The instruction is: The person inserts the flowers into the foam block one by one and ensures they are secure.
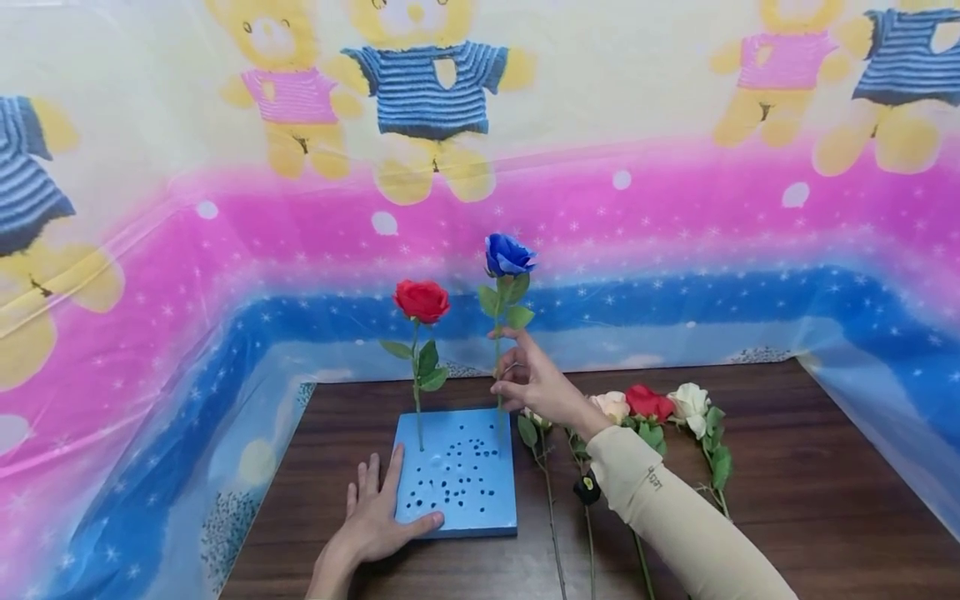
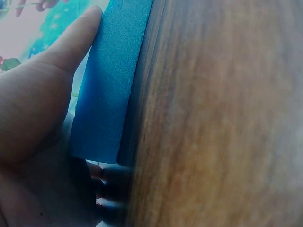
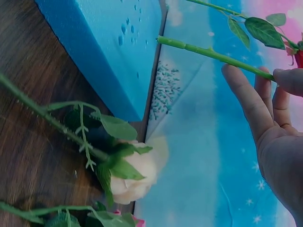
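Note:
A blue artificial rose (image 1: 508, 255) is upright in my right hand (image 1: 540, 379), its stem pinched between thumb and fingers. In the right wrist view the cut end of its green stem (image 3: 213, 54) hangs free, close over the far part of a light-blue foam block (image 1: 495, 521) dotted with holes. A red rose (image 1: 422, 301) stands upright in the block's left side. My left hand (image 1: 375, 517) rests at the block's front left corner, fingers straight along the left side and thumb on top near the front edge; the left wrist view shows the thumb (image 2: 75, 40) against it.
Right of the block, several roses lie on the dark wooden table (image 1: 810, 467): a red bloom (image 1: 649, 403), a white one (image 1: 690, 407) and a pale pink one (image 1: 611, 406) among them. My right forearm crosses over their stems. A patterned cloth (image 1: 622, 308) rises behind the table.

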A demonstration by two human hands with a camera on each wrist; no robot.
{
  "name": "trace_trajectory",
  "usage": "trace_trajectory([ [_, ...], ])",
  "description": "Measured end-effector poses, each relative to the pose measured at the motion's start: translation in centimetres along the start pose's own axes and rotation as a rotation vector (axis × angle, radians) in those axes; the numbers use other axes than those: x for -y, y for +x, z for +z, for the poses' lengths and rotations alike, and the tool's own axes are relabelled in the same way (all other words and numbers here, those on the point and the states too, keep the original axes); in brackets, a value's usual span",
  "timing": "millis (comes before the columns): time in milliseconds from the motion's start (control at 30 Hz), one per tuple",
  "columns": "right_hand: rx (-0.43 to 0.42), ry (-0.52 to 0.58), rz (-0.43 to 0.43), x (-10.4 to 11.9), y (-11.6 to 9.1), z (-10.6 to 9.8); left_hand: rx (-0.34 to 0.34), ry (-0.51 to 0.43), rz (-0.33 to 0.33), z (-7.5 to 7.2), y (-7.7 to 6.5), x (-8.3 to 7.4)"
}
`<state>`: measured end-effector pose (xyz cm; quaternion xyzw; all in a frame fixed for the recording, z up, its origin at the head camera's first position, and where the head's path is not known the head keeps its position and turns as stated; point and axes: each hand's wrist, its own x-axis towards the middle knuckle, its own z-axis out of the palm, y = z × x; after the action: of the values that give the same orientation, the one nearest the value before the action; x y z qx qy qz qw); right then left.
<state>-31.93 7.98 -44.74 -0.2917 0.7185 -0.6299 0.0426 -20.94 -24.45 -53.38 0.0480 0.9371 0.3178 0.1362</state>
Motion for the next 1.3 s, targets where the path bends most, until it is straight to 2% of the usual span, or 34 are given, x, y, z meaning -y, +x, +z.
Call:
trace_trajectory([
  [400,0.025,0.002,-0.001,-0.5,1.1,2.2,-0.002,-0.009,0.0,0.0,-0.2,0.1],
  [700,0.028,0.019,0.022,-1.0,1.9,3.5,-0.021,0.02,-0.014,-0.1,-0.3,-0.2],
  [933,0.008,0.011,0.03,-1.2,2.7,4.3,-0.024,0.001,0.015,-0.2,-0.3,-0.4],
  [1300,0.015,-0.008,0.055,-2.2,3.8,5.7,-0.028,0.0,0.015,-0.3,-0.7,-0.3],
])
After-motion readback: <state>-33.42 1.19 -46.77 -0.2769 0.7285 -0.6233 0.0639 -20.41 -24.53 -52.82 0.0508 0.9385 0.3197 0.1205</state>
